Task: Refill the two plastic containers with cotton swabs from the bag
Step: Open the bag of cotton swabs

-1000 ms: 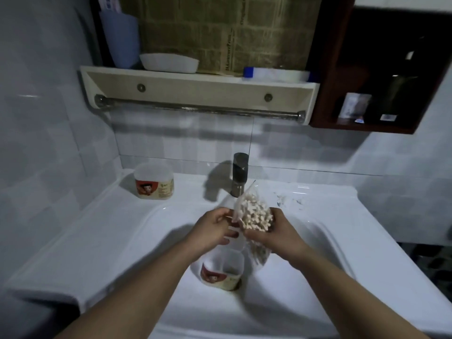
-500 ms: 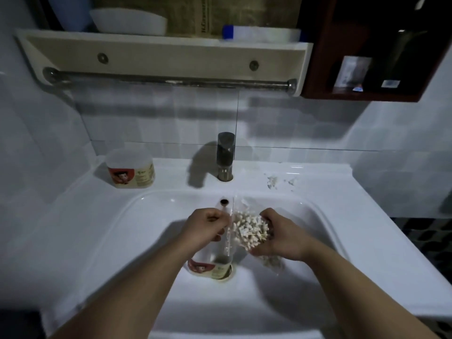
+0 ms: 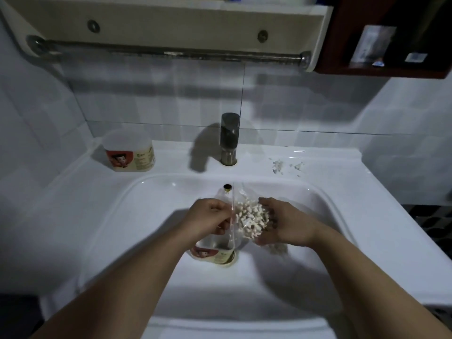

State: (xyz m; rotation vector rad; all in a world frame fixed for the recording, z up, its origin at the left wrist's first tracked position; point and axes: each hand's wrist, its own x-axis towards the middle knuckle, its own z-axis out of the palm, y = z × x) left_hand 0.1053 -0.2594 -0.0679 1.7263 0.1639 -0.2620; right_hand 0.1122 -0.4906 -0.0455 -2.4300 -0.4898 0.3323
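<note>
A clear plastic bag (image 3: 249, 220) full of white cotton swabs hangs over the sink basin between both hands. My left hand (image 3: 210, 220) pinches the bag's left edge. My right hand (image 3: 285, 222) grips the bag from the right, around the bunch of swabs. Directly below, one round plastic container (image 3: 216, 254) with a red cartoon label stands in the basin, mostly hidden by my left hand and the bag. A second container (image 3: 129, 151) of the same kind, with its lid on, stands on the sink ledge at the back left.
The white sink (image 3: 122, 216) has a dark faucet (image 3: 229, 138) at the back centre. White crumbs (image 3: 286, 166) lie on the ledge to the right. A shelf with a metal towel bar (image 3: 166, 52) hangs above, beside a dark wooden cabinet (image 3: 391, 35).
Both hands have lowered the bag toward the container in the basin. The view has tilted downward, so the shelf sits higher in the frame.
</note>
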